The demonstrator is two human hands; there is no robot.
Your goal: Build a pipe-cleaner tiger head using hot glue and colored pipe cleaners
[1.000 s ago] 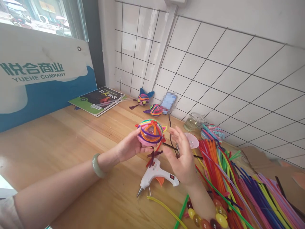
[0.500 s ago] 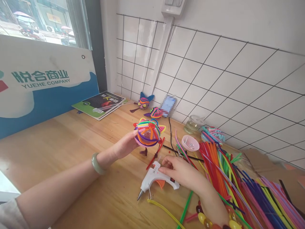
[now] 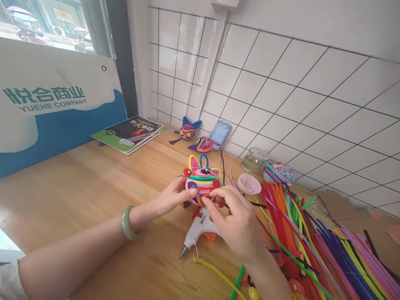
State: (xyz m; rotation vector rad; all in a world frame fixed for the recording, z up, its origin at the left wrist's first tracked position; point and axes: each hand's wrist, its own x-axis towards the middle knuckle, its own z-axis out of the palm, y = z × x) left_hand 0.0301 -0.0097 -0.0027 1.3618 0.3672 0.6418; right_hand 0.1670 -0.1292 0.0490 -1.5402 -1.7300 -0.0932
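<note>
A round ornament of colourful pipe cleaners (image 3: 202, 177), with yellow-and-pink ears and a blue loop on top, is held just above the table. Around its left side my left hand (image 3: 178, 193) is closed, thumb on the front. My right hand (image 3: 233, 210) has thumb and fingertips pinched against the ornament's lower right front; any small piece between them is hidden. Below lies a white hot glue gun (image 3: 200, 227), its metal nozzle pointing toward the lower left and part of it covered by my right hand.
Bundles of pipe cleaners (image 3: 300, 229) spread over the right side. A pink bowl (image 3: 249, 184), a glass jar (image 3: 253, 159) and a phone (image 3: 220, 135) stand toward the wall. Two finished-looking ornaments (image 3: 187, 130) sit at the back, near a magazine (image 3: 128, 135).
My right hand has left the glue gun and risen to the ornament. The ornament has turned, its ears and blue loop now upright. The glue gun has stayed in place.
</note>
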